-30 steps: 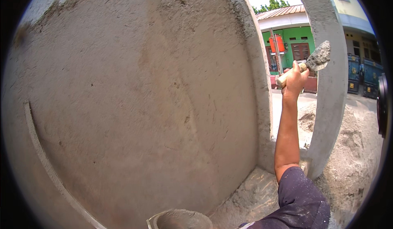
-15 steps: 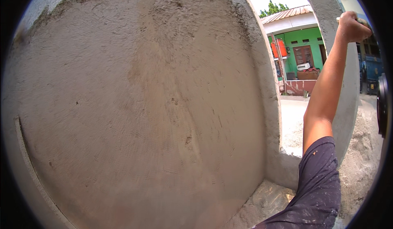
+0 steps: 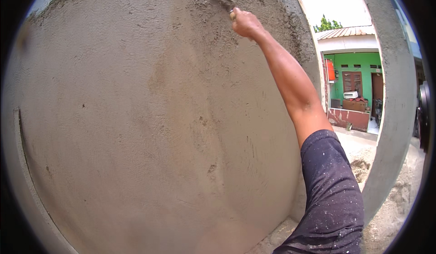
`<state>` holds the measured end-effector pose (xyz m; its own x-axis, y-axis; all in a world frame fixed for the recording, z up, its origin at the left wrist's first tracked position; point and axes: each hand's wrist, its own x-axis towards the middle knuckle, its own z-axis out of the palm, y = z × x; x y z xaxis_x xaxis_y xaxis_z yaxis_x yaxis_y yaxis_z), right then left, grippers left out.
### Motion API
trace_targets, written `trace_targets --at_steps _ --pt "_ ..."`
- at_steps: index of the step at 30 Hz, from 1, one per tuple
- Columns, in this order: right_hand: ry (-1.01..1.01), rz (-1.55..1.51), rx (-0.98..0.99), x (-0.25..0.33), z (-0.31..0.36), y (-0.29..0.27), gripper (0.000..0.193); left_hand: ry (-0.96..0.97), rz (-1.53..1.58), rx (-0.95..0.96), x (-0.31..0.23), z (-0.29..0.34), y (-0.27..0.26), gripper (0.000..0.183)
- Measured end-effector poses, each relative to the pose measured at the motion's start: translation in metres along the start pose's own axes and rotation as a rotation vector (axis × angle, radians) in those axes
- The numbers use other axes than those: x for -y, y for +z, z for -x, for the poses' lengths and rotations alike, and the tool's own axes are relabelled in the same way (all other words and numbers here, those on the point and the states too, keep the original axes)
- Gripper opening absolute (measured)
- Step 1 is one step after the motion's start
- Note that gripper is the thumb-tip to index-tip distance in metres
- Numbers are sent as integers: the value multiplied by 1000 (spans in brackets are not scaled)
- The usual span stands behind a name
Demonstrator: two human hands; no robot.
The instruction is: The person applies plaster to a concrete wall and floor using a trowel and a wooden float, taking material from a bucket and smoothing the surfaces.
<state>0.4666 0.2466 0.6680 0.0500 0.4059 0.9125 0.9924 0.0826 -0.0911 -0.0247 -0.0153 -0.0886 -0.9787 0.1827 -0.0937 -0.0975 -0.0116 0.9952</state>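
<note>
My right hand (image 3: 247, 24) is raised high, closed round the light handle of a trowel (image 3: 222, 0). The trowel's dark, mortar-smeared blade points up and left, at the upper part of the plastered wall (image 3: 136, 117). Whether the blade presses on the wall or stands just off it, I cannot tell. Rough, darker mortar (image 3: 213, 40) covers the wall around the blade. Further left and lower, the surface looks smoother, with small pits and streaks. A dark sleeve with pale specks covers my right upper arm. My left hand is out of view.
To the right, a window opening (image 3: 323, 72) with a pale frame shows a green house beyond. A grey plastered pillar (image 3: 393, 95) stands beside it. A thin strip (image 3: 34, 188) runs down the wall at lower left. Sandy rubble (image 3: 395, 208) lies at lower right.
My right hand has swung from the far right, beside the pillar, leftward to the upper wall with the trowel. The view has shifted slightly, so the window sits further right.
</note>
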Motion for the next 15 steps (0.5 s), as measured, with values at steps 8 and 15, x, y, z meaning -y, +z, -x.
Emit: trace_targets --at_steps 8,15 --pt "-384 -759 740 115 468 101 52 208 -444 328 -32 2 -39 24" --pt "-631 -510 1510 167 686 89 40 371 -411 567 -28 -7 -52 24"
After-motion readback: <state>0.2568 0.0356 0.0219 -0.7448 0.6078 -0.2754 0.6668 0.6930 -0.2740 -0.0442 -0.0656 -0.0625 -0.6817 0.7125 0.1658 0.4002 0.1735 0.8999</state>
